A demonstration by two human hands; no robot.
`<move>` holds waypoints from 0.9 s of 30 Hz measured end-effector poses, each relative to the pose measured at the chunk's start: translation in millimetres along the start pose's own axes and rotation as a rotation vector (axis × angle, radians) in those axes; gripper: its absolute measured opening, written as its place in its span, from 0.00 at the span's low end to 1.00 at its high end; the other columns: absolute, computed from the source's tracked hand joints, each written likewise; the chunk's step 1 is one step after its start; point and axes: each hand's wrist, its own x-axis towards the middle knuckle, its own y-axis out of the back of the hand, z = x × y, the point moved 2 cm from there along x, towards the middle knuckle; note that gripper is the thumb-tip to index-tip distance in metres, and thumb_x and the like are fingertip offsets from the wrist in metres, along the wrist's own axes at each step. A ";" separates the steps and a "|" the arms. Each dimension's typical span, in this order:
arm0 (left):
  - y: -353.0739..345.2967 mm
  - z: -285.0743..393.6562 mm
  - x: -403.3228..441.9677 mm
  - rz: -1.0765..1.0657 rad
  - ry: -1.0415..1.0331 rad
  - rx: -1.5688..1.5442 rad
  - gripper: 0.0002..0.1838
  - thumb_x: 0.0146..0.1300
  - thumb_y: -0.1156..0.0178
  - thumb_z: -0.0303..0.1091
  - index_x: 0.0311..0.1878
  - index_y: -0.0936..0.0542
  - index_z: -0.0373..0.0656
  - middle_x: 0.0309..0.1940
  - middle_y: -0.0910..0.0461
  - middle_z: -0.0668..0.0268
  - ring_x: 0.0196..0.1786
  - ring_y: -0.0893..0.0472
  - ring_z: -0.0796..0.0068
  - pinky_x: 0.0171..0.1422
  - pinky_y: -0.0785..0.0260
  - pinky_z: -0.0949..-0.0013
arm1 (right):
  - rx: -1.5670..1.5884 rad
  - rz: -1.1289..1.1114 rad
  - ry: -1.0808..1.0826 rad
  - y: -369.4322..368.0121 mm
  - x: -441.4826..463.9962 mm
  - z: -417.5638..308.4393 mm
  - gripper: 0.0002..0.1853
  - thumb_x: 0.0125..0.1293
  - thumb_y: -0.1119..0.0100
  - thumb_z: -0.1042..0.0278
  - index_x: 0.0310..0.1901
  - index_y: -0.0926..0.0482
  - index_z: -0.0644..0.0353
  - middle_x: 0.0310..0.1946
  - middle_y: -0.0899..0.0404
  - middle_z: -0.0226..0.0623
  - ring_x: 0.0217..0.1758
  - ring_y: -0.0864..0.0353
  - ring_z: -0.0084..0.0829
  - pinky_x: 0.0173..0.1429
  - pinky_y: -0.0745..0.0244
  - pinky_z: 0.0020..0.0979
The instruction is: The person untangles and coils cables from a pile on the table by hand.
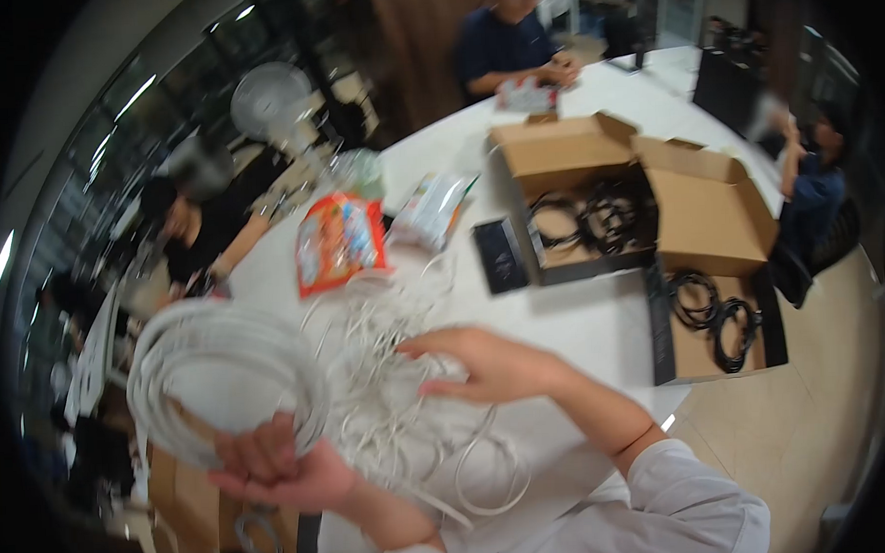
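Observation:
A large coil of thick white cable [159,403] hangs in my left hand [283,464], whose fingers are wrapped round its lower side. My right hand [485,365] is over a loose tangle of thin white cables [384,415] on the white table, thumb and fingers apart and nothing gripped between them. Whether its fingertips touch the strands is hard to tell. Loops of the tangle spread below both hands towards my white shirt.
Two open cardboard boxes [565,155] [703,209] hold black coiled cables. A black box [500,256], an orange packet [342,243] and a silvery packet [430,211] lie beyond the tangle. Another box [182,495] is at lower left. Several people sit around the table.

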 end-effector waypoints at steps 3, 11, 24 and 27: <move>3.3 3.6 3.8 0.015 -0.010 0.013 0.22 0.75 0.58 0.51 0.25 0.43 0.53 0.10 0.52 0.79 0.13 0.51 0.86 0.31 0.41 0.76 | -0.127 0.123 -0.219 6.6 3.9 15.3 0.10 0.60 0.37 0.65 0.37 0.21 0.65 0.26 0.18 0.45 0.31 0.16 0.40 0.36 0.23 0.34; 10.3 0.4 11.6 -0.032 0.118 -0.188 0.23 0.75 0.58 0.53 0.24 0.43 0.54 0.08 0.52 0.79 0.13 0.49 0.86 0.33 0.39 0.76 | -0.418 -0.222 -0.358 -8.1 6.4 29.1 0.16 0.58 0.34 0.55 0.41 0.18 0.58 0.26 0.17 0.42 0.33 0.17 0.43 0.40 0.24 0.41; 10.2 4.9 12.5 0.040 -0.081 0.140 0.21 0.75 0.58 0.54 0.26 0.40 0.53 0.10 0.53 0.78 0.14 0.52 0.86 0.34 0.38 0.78 | -0.192 0.648 -0.195 40.4 -2.7 -8.9 0.08 0.65 0.39 0.69 0.33 0.19 0.65 0.14 0.28 0.36 0.15 0.30 0.23 0.22 0.38 0.25; 8.0 0.8 10.2 0.003 -0.074 0.158 0.21 0.75 0.59 0.54 0.26 0.41 0.53 0.10 0.53 0.78 0.14 0.52 0.86 0.34 0.39 0.78 | -0.198 0.755 -0.122 45.9 -9.4 -21.8 0.07 0.64 0.37 0.70 0.34 0.18 0.66 0.13 0.30 0.33 0.15 0.37 0.18 0.21 0.43 0.23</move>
